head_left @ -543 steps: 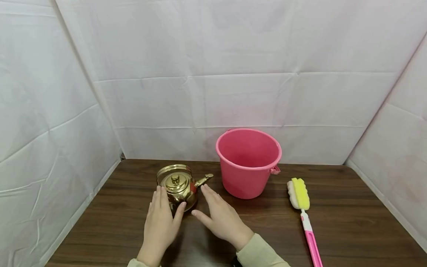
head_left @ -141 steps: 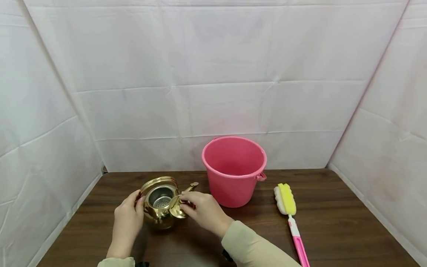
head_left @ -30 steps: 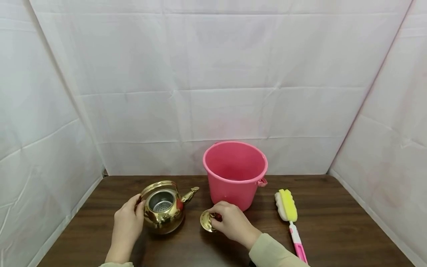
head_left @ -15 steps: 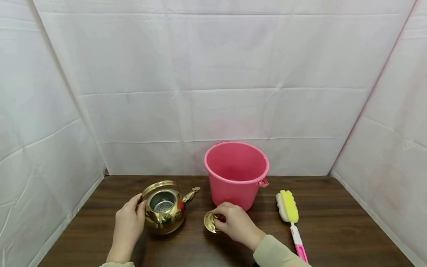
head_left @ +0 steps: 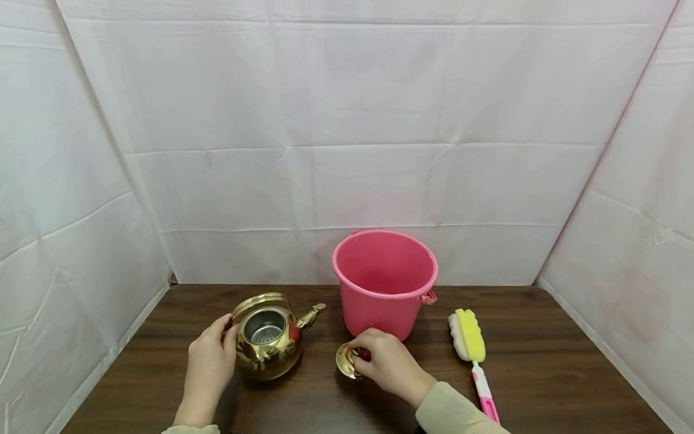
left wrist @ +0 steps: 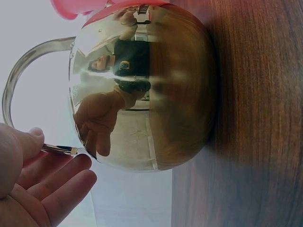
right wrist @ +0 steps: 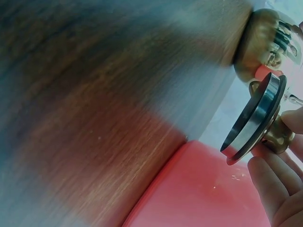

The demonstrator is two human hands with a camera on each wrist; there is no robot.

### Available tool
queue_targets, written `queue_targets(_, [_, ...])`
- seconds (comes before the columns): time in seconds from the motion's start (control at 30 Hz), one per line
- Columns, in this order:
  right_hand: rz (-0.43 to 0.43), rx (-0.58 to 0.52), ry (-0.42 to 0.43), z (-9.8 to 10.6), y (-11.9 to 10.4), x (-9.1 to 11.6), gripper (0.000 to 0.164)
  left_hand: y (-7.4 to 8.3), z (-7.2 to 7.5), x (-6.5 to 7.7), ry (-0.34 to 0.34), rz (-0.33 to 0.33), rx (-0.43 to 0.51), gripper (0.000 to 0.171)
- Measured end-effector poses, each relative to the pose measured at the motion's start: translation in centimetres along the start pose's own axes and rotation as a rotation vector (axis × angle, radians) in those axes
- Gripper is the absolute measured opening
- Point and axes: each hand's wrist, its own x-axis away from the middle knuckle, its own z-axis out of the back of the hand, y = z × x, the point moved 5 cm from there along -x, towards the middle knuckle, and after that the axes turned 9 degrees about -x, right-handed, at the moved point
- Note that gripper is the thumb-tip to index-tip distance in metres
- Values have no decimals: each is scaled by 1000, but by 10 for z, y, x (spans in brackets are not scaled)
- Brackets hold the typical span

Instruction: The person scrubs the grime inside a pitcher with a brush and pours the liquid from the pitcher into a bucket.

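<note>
A shiny gold teapot (head_left: 269, 355) stands lidless on the table, its round mouth showing a perforated metal strainer (head_left: 265, 333). My left hand (head_left: 210, 361) pinches the side of its arched handle (left wrist: 23, 61) between thumb and fingers. To the right of the teapot, my right hand (head_left: 387, 364) grips the gold lid (head_left: 345, 361) by its knob (right wrist: 278, 137). In the right wrist view the lid is held off the table, with its steel inner rim (right wrist: 248, 118) visible.
Behind my right hand is a pink bucket (head_left: 385, 307). A brush (head_left: 468, 334) with a yellow and white sponge head and a pink handle lies at the right. White cloth walls (head_left: 347, 181) surround the dark wooden table (head_left: 542, 361).
The lid, seated on the teapot at first, was lifted off by my right hand and carried right. Over the last second it shifts slightly further right; my left hand stays on the handle.
</note>
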Motion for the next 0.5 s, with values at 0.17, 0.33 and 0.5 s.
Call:
queue_targets(0.17, [4, -5, -2, 1, 1, 1, 18, 0, 0, 0, 0, -2, 5, 23])
queue_targets(0.33, [15, -3, 6, 2, 2, 2, 17, 0, 0, 0, 2, -5, 7, 23])
queue_targets(0.5, [2, 4, 6, 4, 4, 3, 16, 1, 1, 0, 12, -11, 10, 23])
